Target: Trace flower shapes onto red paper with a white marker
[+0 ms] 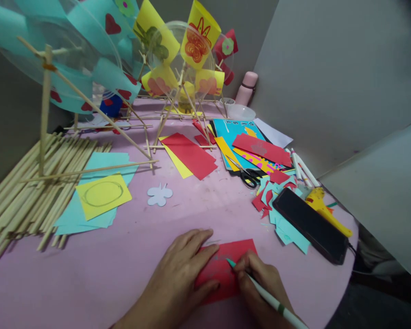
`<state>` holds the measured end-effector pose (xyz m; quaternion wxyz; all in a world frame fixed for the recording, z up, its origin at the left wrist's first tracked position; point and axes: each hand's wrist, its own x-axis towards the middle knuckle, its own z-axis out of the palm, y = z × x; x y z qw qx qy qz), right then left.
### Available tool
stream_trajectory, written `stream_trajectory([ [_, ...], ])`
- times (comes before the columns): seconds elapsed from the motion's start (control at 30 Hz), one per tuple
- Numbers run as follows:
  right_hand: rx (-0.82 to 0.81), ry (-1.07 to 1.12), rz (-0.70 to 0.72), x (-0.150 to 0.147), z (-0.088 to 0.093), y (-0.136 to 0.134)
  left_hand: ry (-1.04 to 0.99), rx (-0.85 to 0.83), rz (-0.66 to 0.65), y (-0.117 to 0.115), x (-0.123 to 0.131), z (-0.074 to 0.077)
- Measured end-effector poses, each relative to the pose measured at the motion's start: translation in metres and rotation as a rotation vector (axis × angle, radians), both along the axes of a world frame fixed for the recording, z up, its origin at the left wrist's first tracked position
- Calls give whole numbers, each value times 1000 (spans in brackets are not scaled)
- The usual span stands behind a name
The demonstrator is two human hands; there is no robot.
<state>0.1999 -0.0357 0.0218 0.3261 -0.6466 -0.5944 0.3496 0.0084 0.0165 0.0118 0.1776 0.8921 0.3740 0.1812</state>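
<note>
A piece of red paper (pixel 208 290) lies on the pink table in front of me, with faint greyish marks on it. My left hand (pixel 181 269) rests flat on its left side, fingers stretched out and a little apart. My right hand (pixel 256 278) pinches a white felt-tip marker (pixel 265 294) with a green tip, and that tip touches or nearly touches the paper near the middle. Beyond my hands lies a white butterfly-shaped paper cutout (pixel 159 195). Left of it, a yellow paper (pixel 104 194) with a drawn oval sits on light-blue sheets (pixel 99 219).
Bamboo sticks (pixel 30 192) are piled at left. Paper pinwheels (pixel 181 59) on stick stands rise at the back. To the right are scissors (pixel 248 177), a phone (pixel 310 226), a yellow glue gun (pixel 325 210), paper scraps (pixel 274 194), markers (pixel 304 169) and a pink bottle (pixel 246 89).
</note>
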Motion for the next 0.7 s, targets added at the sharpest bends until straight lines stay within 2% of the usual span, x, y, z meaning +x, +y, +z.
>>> stream_trajectory([
  [0.2,-76,77,-47,-1,3,0,-6,-4,5,0,-1,-1],
  [0.43,-51,91,-46,1,3,0,-9,1,7,-1,-1,-1],
  [0.57,-66,100,4,3,2,0,-13,13,1,-1,-1,-1],
  [0.7,-64,88,-40,2,4,-1,-15,21,2,-1,-2,-1],
])
